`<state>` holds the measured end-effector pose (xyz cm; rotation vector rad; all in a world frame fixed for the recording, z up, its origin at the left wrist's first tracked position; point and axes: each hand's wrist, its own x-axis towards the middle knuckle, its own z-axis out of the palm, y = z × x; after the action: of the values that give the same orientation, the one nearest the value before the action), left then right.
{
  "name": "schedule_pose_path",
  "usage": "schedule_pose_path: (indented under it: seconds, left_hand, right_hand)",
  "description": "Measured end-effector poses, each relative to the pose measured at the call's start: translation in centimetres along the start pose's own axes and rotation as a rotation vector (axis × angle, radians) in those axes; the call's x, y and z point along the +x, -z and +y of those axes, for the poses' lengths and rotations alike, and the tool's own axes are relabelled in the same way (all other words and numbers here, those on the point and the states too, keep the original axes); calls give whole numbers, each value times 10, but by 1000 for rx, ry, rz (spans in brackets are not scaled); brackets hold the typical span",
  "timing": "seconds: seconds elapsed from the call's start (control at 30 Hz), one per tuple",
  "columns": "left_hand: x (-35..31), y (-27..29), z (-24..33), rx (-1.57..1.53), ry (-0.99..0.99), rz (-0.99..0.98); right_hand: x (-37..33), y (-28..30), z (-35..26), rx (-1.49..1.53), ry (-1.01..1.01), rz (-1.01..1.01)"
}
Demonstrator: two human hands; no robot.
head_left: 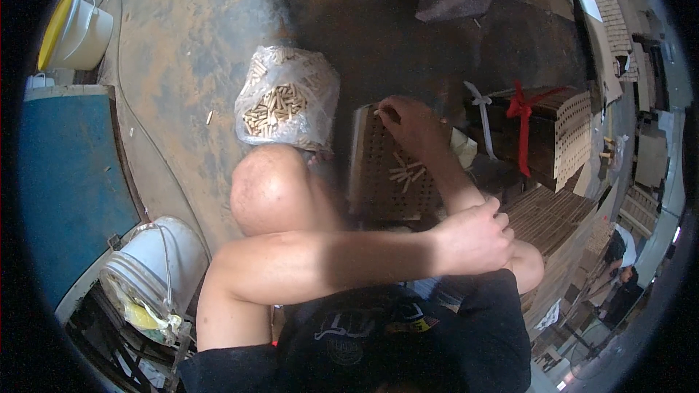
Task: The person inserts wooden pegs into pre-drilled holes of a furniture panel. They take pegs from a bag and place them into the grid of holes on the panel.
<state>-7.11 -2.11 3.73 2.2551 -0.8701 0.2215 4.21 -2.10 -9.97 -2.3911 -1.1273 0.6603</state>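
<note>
My right hand [411,127] reaches over a brown board with rows of holes [371,175]. Its thumb and finger are pinched at the board's far left corner, on what looks like a small wooden dowel [378,110]. Several loose wooden dowels [408,172] lie on the board below that hand. My left forearm crosses my body, and my left hand [475,239] lies against my right forearm with curled fingers. Whatever it may hold is hidden. Left of the board stands an open clear plastic bag [320,87] full of short wooden dowels.
Stacked perforated boards [573,138], tied with red and white strips, stand at the right. White buckets [164,262] and a blue panel [73,167] line the left. A stray dowel [210,117] lies on the stained floor. Another person [622,251] is far right.
</note>
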Motion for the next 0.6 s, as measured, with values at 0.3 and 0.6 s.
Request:
schedule_pose_path:
  seconds: [0.3,0.6]
  left_hand:
    - [3,-2,2,40,-9,50]
    - [2,4,-3,10,-36,41]
  right_hand:
    - [15,-11,17,-325,186,-94]
    - [-12,9,-19,-235,134,100]
